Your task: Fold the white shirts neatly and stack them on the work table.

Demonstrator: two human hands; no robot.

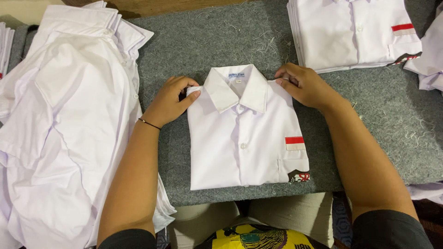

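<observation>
Smooth white cloth shirt [247,143] (matt) on fuzzy felt mat [378,110].

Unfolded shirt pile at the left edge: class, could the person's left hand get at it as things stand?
Probably yes: the left hand grips the folded shirt, and only bare grey felt separates it from the unfolded pile.

A grey felt pad [221,41] strewn with loose thread covers the work surface, with a strip of brown wood [157,6] along its far edge. Soft, even light falls from above, casting faint shadows
</observation>
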